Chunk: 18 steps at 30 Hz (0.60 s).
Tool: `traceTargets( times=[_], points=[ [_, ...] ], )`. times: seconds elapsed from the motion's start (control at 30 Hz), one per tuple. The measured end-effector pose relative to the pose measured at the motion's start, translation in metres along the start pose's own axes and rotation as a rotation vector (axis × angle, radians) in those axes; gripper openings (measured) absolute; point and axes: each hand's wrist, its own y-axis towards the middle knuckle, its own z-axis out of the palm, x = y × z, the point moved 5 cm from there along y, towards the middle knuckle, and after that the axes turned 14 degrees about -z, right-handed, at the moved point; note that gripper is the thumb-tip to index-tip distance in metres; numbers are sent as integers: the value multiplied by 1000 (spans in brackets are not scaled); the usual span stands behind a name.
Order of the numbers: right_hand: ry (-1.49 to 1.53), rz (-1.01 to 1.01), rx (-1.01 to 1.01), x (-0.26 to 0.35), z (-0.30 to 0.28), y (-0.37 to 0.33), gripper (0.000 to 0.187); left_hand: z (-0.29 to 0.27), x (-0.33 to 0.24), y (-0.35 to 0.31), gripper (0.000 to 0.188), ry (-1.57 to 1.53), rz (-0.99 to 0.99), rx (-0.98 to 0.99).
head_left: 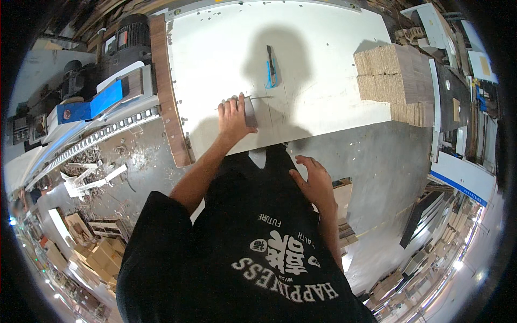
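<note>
My left hand [232, 119] lies over a small grey-brown board [251, 114] on the white tabletop [323, 70]. Its fingers reach over the board's far edge and the thumb sits by the near right corner; the hand covers most of the piece. A thin strip juts to the right from the board's far corner. Farther off, a black and blue utility knife [271, 70] lies on the tabletop. My right hand [316, 182] hangs in front of my body beyond the table's near edge, holding nothing, thumb and fingers apart.
Stacked wood-grain boards [412, 81] stand at the table's right end. A brown strip of board [171, 107] borders its left side. Beyond that is a machine with a motor [132, 37] and a blue panel [91, 105]. White scraps [86, 177] litter the floor at left.
</note>
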Motion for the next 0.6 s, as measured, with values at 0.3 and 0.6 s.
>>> traceTargets(
  times=[0.3,0.6],
  points=[
    [-57,-5,110,8,19,10,50,2,11,-15,150,48,34,48],
    [-96,-89,125,12,14,24,51,-112,159,78,166,440,-116,1]
  ],
)
